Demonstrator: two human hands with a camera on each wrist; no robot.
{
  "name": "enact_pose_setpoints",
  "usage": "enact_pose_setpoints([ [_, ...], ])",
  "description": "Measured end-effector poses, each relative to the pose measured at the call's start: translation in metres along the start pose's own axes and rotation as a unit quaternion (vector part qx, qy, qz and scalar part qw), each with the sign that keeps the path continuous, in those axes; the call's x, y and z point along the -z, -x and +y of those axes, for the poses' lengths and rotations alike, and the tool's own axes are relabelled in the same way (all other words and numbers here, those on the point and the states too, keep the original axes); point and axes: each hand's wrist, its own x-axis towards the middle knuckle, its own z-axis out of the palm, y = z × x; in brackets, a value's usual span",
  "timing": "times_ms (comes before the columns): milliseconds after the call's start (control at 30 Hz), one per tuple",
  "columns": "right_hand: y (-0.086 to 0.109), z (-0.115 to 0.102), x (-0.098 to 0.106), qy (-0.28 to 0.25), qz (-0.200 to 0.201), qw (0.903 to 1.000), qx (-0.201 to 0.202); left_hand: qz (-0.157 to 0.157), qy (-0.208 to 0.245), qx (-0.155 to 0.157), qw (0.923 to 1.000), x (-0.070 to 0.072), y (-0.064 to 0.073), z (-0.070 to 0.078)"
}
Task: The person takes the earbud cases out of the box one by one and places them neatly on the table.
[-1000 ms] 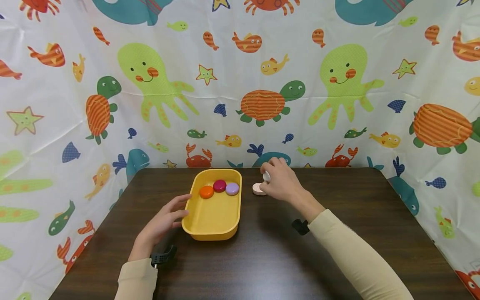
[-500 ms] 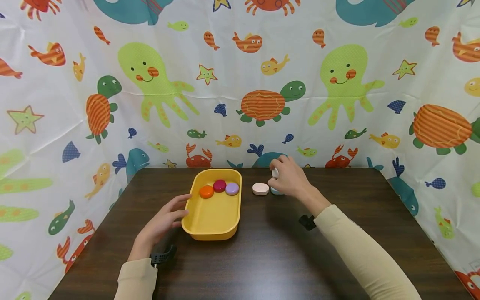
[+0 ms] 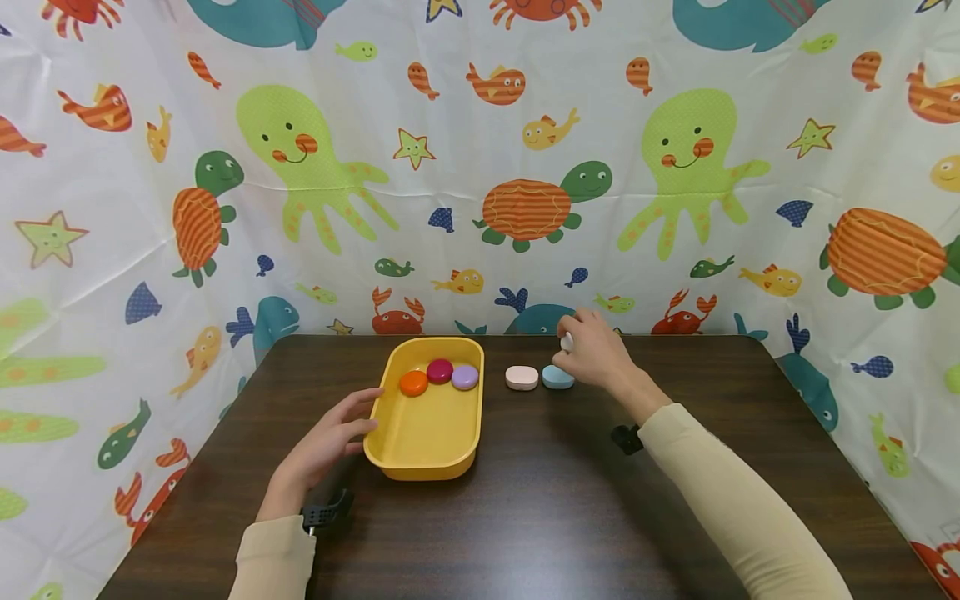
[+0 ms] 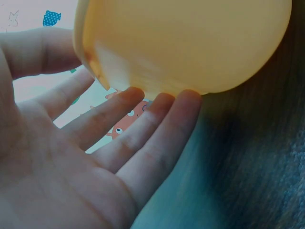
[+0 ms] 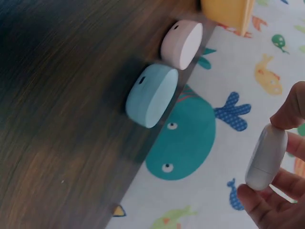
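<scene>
Several relaxed fingers of the left hand [image 3: 326, 442] are rested against the yellow tray [image 3: 423, 433]; beyond, the blue oval [image 3: 557, 377] has been uncovered beside the pink oval [image 3: 521, 378], the white piece [image 5: 268, 157], pinched by the right hand [image 3: 597, 350], having been carried farther from the tray.

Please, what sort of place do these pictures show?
Probably an indoor tabletop workspace, perhaps specially arranged: a dark wood-grain table with a sheet of sea-animal print hanging behind it, and a yellow tray of small coloured pieces.
</scene>
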Motion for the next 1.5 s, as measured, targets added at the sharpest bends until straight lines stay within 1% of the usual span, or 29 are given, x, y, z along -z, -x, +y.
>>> enact_pose_setpoints([
  [433, 0.001, 0.025, -0.011, 0.014, -0.019, 0.9994, -0.027, 0.0, 0.002, -0.001, 1.0, 0.001, -0.001, -0.001],
  [667, 0.001, 0.037, -0.018, 0.018, -0.054, 0.997, -0.051, 0.001, 0.002, 0.0, 1.0, 0.001, -0.001, -0.002],
  [833, 0.001, 0.043, -0.026, 0.02, -0.066, 0.9955, -0.064, 0.001, 0.004, -0.001, 1.0, 0.0, -0.001, -0.001],
  [1100, 0.003, 0.051, -0.036, 0.02, -0.074, 0.9943, -0.074, 0.0, 0.005, -0.001, 1.0, 0.001, 0.0, -0.001],
  [1367, 0.002, 0.056, -0.043, 0.029, -0.106, 0.9903, -0.085, -0.006, 0.004, -0.007, 0.9999, 0.0, 0.002, 0.002],
  [1500, 0.002, 0.058, -0.047, 0.03, -0.112, 0.9895, -0.086, -0.004, 0.006, -0.004, 1.0, 0.0, 0.003, 0.002],
])
